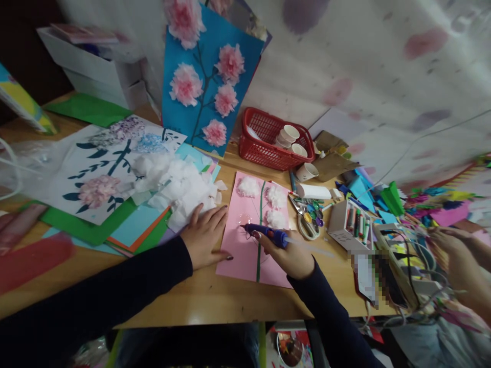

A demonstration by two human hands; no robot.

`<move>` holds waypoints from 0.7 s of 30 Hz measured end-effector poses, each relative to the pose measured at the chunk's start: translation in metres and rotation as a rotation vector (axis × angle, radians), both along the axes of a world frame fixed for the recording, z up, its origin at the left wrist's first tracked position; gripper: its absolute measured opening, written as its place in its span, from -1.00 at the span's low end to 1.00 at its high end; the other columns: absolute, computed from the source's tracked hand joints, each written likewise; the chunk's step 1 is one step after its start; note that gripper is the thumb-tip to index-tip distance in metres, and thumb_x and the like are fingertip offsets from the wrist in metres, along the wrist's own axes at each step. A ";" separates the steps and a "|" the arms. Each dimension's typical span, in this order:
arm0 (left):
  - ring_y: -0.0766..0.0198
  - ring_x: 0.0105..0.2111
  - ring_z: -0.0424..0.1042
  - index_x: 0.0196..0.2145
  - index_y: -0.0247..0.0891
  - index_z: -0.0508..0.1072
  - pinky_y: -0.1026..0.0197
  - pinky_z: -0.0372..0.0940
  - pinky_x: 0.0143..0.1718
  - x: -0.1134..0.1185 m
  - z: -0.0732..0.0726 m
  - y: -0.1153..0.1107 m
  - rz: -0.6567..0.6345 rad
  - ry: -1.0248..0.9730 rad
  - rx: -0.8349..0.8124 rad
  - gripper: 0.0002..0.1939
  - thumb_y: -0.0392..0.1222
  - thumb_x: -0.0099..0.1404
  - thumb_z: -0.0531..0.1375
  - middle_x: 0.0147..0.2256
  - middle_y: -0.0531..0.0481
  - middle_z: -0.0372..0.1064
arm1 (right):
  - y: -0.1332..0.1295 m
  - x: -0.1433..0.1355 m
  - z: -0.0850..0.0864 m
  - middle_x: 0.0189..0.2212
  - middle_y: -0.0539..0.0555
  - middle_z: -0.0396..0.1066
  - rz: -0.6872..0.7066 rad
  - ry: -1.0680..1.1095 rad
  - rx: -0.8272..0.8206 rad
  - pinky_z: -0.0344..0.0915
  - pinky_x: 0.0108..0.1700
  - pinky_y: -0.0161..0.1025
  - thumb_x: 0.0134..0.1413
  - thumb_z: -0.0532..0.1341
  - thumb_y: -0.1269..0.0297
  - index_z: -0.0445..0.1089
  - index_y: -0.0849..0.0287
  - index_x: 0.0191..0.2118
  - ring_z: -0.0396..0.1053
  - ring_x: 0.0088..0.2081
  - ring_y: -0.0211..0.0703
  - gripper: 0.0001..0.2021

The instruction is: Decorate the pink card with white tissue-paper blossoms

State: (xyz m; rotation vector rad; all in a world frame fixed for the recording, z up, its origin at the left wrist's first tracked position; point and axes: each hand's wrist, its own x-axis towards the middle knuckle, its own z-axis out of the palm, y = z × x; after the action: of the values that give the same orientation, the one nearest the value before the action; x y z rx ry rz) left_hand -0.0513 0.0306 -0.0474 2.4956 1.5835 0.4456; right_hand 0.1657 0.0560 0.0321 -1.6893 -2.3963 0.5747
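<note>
A pink sheet of paper [236, 255] lies on the table before me, with a dark green stem line and several white tissue puffs [275, 197] on it. My right hand [293, 254] grips a blue glue gun [270, 234], its nozzle pointing left over a ring of clear glue [244, 219] on the sheet. Fingers spread, my left hand [203, 236] rests flat at the left edge of the pink sheet. Just beyond it is a heap of white tissue pieces [187, 189].
A blue flower picture [205, 66] stands behind, near a red basket [268, 151] with paper cups. To the right are scissors [307, 225], a marker box [345, 225], cables and another person's hands [456, 250]. Coloured paper [126, 230] and a flower drawing lie left.
</note>
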 end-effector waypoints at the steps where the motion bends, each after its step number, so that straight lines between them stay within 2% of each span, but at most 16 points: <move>1: -0.07 0.18 -0.02 0.15 -0.36 0.16 -0.16 -0.37 0.18 0.000 0.000 0.000 -0.001 0.001 -0.002 -0.15 0.36 0.12 -0.02 0.21 -0.27 0.01 | 0.000 -0.001 0.000 -0.74 0.00 0.34 0.009 -0.004 0.006 0.17 -0.57 -0.36 0.09 0.06 -0.07 0.44 0.14 -0.60 0.27 -0.67 -0.28 -0.53; 9: -0.03 0.18 -0.03 0.15 -0.37 0.16 -0.14 -0.40 0.19 0.000 0.003 0.000 0.001 -0.004 -0.006 -0.19 0.31 0.13 0.01 0.22 -0.26 0.00 | -0.002 0.005 0.012 -0.75 -0.03 0.33 0.002 -0.050 -0.021 0.17 -0.57 -0.36 0.09 0.07 -0.06 0.51 0.12 -0.50 0.28 -0.67 -0.28 -0.57; 15: -0.04 0.18 -0.02 0.14 -0.36 0.17 -0.14 -0.38 0.19 0.001 0.002 0.000 0.011 -0.013 -0.007 -0.17 0.33 0.11 0.01 0.22 -0.26 0.00 | 0.001 0.003 0.005 -0.75 -0.01 0.33 0.002 -0.048 -0.003 0.15 -0.58 -0.37 0.08 0.06 -0.10 0.46 0.15 -0.61 0.26 -0.68 -0.30 -0.51; 21: -0.07 0.18 -0.03 0.16 -0.38 0.15 -0.16 -0.37 0.19 0.001 0.001 0.000 0.006 -0.006 -0.008 -0.15 0.34 0.12 -0.01 0.22 -0.26 -0.01 | -0.001 0.007 0.009 -0.82 -0.01 0.25 -0.027 -0.070 0.017 0.09 -0.62 -0.35 0.06 0.05 -0.14 0.33 0.15 -0.75 0.20 -0.72 -0.30 -0.44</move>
State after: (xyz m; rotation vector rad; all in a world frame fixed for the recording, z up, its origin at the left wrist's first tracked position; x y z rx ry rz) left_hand -0.0508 0.0304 -0.0463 2.4821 1.5884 0.4466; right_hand 0.1727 0.0550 0.0412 -1.7603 -2.4143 0.4973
